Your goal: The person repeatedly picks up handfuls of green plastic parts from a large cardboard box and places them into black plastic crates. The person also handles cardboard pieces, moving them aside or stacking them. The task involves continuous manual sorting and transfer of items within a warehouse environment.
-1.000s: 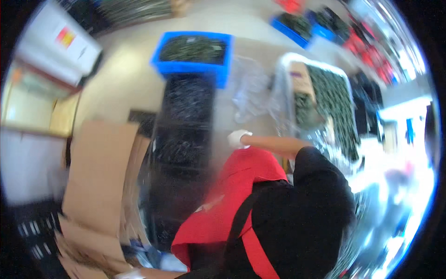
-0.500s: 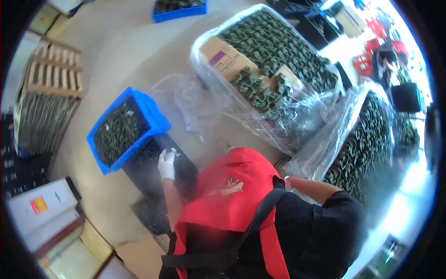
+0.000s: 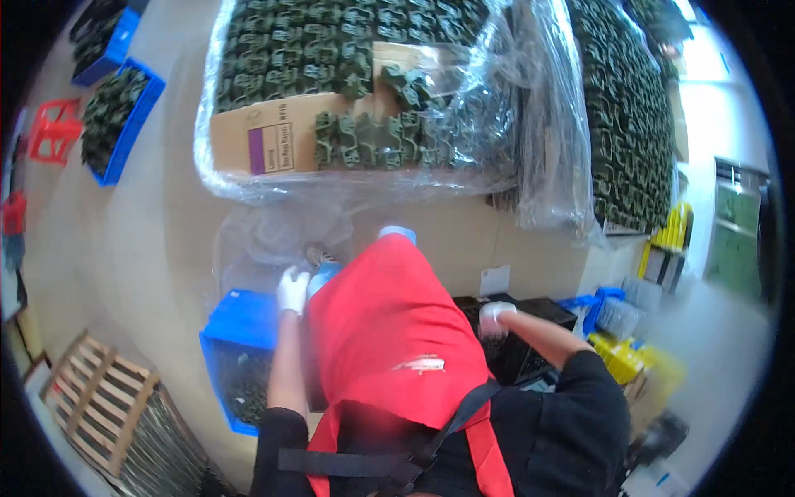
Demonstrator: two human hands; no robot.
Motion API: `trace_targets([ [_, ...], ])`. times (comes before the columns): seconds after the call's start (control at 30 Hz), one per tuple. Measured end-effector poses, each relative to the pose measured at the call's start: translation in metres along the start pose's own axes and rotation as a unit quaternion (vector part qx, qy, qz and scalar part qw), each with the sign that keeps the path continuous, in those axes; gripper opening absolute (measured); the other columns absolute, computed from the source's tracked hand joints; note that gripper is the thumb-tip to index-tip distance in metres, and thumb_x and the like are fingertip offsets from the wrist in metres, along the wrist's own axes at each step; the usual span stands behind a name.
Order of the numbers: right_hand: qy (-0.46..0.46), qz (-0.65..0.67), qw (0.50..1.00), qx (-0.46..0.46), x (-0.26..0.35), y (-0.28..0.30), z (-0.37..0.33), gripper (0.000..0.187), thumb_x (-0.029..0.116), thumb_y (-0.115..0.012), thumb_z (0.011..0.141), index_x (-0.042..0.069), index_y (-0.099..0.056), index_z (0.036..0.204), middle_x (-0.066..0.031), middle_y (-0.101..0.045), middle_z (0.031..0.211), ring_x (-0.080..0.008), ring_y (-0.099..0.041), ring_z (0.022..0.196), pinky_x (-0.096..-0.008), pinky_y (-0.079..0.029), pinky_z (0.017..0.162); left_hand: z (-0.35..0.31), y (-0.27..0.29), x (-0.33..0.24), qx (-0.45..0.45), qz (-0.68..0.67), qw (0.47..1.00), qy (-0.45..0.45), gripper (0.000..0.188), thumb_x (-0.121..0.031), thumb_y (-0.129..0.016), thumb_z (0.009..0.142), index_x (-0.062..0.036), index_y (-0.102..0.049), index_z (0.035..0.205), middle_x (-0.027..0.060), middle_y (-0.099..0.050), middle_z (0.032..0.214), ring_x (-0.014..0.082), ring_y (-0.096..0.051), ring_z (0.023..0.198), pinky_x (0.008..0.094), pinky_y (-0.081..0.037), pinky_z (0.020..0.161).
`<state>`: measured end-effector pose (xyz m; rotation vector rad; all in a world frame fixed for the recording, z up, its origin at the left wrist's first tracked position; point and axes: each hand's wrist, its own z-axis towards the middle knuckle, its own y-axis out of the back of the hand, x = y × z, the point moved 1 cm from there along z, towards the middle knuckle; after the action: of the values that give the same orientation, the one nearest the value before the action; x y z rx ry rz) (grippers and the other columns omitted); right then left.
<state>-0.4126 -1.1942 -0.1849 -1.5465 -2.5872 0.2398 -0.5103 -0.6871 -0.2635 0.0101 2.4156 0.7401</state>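
My left hand (image 3: 292,291), in a white glove, hangs beside the red apron (image 3: 389,306) with its fingers a little apart and nothing visible in them. It is nearest to a blue plastic crate (image 3: 240,313) holding small dark green parts (image 3: 248,389). On the other side, my white-gloved right hand (image 3: 497,318) is over or beside a black box-like thing (image 3: 530,316). Blur hides those fingers, so whether they touch or hold anything cannot be told. Ahead lies a wide stack of dark green moulded parts (image 3: 290,62), with cardboard (image 3: 236,147) and clear plastic film (image 3: 356,192) along its near edge.
A second film-wrapped stack (image 3: 621,116) stands at the right. Blue crates of green parts (image 3: 124,124) and a red stool (image 3: 55,131) are far left. A wooden pallet (image 3: 99,398) stands near left. Yellow and blue items (image 3: 617,352) lie behind my right forearm.
My body and view have turned to the right. The wrapped stack now lies straight ahead, and the blue crate is beside my left forearm. My right hand has come into view near the black thing.
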Motion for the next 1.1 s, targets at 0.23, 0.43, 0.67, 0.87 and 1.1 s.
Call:
trace_targets([
  [0.23, 0.030, 0.039, 0.727, -0.685, 0.024, 0.327, 0.060, 0.036, 0.020, -0.052, 0.080, 0.005, -0.053, 0.113, -0.0160, -0.052, 0.121, -0.0302, -0.048, 0.114, -0.0445, -0.038, 0.094, 0.082, -0.054, -0.093, 0.081, 0.207, 0.969, -0.111, 0.047, -0.034, -0.059, 0.080, -0.0066, -0.056, 0.119, 0.0156, -0.059, 0.115, 0.0291, -0.057, 0.106, 0.0377, -0.043, 0.092],
  [0.43, 0.061, -0.200, 0.764, -0.611, -0.038, 0.492, 0.122, 0.049, 0.013, -0.047, 0.083, 0.008, -0.040, 0.131, -0.0126, -0.047, 0.126, -0.0262, -0.038, 0.125, -0.0554, -0.031, 0.096, 0.120, -0.208, -0.177, 0.196, 0.206, 0.937, -0.203, 0.058, -0.037, -0.061, 0.079, -0.0051, -0.049, 0.126, 0.0169, -0.052, 0.125, 0.0308, -0.050, 0.116, 0.0385, -0.039, 0.097],
  [0.67, 0.111, -0.313, 0.791, -0.514, -0.105, 0.506, 0.102, 0.035, 0.015, -0.050, 0.085, 0.013, -0.057, 0.119, -0.0026, -0.065, 0.092, -0.0198, -0.064, 0.079, -0.0400, -0.043, 0.066, 0.168, -0.389, -0.261, 0.111, 0.220, 0.959, -0.144, 0.087, -0.044, -0.069, 0.070, -0.0083, -0.030, 0.139, 0.0198, -0.036, 0.136, 0.0360, -0.044, 0.119, 0.0412, -0.039, 0.096],
  [0.87, 0.088, -0.230, 0.890, -0.384, -0.225, 0.442, 0.042, 0.014, 0.012, -0.058, 0.069, 0.008, -0.071, 0.075, -0.0087, -0.065, 0.067, -0.0242, -0.063, 0.062, -0.0364, -0.045, 0.052, 0.128, -0.414, -0.319, 0.080, 0.384, 0.910, -0.135, 0.059, -0.033, -0.064, 0.075, -0.0112, -0.047, 0.127, 0.0211, -0.039, 0.131, 0.0384, -0.044, 0.114, 0.0450, -0.040, 0.093],
  [1.1, -0.133, -0.155, 0.949, -0.239, -0.329, 0.251, 0.063, 0.025, 0.017, -0.055, 0.080, 0.009, -0.069, 0.099, -0.0079, -0.067, 0.096, -0.0257, -0.064, 0.086, -0.0445, -0.045, 0.062, 0.022, -0.480, -0.318, 0.503, 0.147, 0.754, -0.395, 0.021, -0.021, -0.050, 0.085, -0.0085, -0.063, 0.094, 0.0160, -0.054, 0.119, 0.0332, -0.053, 0.107, 0.0424, -0.044, 0.091],
])
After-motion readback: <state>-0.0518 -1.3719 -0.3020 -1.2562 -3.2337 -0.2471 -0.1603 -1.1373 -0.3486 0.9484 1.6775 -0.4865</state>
